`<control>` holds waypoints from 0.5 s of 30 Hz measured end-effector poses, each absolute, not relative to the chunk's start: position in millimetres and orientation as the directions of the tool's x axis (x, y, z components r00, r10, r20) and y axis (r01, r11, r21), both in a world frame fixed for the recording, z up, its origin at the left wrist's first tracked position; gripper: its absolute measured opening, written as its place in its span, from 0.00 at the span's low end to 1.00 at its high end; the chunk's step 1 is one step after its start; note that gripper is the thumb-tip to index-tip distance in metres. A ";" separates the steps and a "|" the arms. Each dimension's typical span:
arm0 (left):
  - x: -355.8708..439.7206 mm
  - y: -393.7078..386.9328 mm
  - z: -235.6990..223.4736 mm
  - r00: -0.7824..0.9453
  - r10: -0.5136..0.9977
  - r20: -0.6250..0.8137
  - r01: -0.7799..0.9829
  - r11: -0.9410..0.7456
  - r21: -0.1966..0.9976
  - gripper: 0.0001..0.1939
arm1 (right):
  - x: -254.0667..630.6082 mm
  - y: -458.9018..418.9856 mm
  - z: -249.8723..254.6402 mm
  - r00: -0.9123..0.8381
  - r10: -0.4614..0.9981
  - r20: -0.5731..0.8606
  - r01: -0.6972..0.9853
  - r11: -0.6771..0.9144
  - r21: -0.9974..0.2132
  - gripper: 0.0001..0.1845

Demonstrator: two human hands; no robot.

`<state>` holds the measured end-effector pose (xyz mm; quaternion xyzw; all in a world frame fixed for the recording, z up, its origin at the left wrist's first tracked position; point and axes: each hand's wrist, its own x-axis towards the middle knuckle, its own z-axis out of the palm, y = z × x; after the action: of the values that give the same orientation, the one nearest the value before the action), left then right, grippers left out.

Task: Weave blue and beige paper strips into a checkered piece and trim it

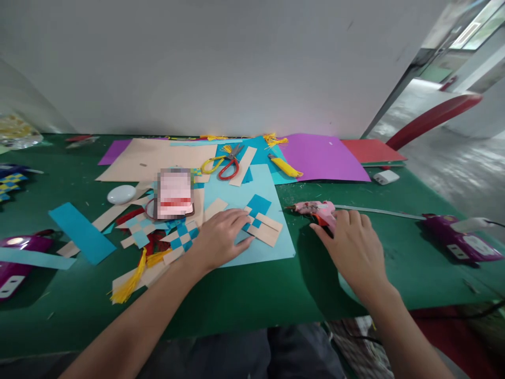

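Note:
My right hand (357, 245) is wrapped round the handle of a pink hot glue gun (315, 208), which lies on its side with its nozzle to the left. A glue stick trails out of its back. My left hand (221, 237) rests on a light blue sheet (272, 252), fingers stretched and thumb apart. Its fingertips are at the left edge of a small woven piece (268, 229) of beige and blue paper strips; whether they press on it I cannot tell. Left of this hand lies a blue and beige checkered woven piece (184, 235).
Scissors (229, 167), a yellow craft knife (286, 166) and a purple sheet (323, 158) lie toward the wall. Yellow tassels (132, 279), a phone with a blurred screen (175, 192) and a white oval object (121, 194) are at left. A purple power strip (460, 239) sits at right.

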<state>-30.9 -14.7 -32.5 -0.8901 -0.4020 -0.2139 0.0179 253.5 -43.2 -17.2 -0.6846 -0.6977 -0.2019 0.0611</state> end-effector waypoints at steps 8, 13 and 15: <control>-27.7 -14.6 -35.9 0.606 0.673 0.424 0.722 -0.689 0.064 0.16 | 191.5 -52.8 -10.6 -0.540 0.790 0.289 0.829 0.558 0.022 0.13; -28.3 -14.7 -36.9 0.602 0.675 0.427 0.717 -0.692 0.082 0.14 | 179.7 -53.1 -19.7 -0.601 0.775 0.195 0.788 0.615 -0.016 0.18; -27.5 -14.7 -37.2 0.594 0.670 0.445 0.719 -0.690 0.078 0.14 | 180.3 -52.3 -21.4 -0.602 0.774 0.199 0.787 0.617 -0.020 0.19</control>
<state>-27.5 -14.7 -37.2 -0.8912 -0.3898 -0.2254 0.0548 180.3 -52.3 -21.4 -0.4362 -0.8942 -0.0347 0.0943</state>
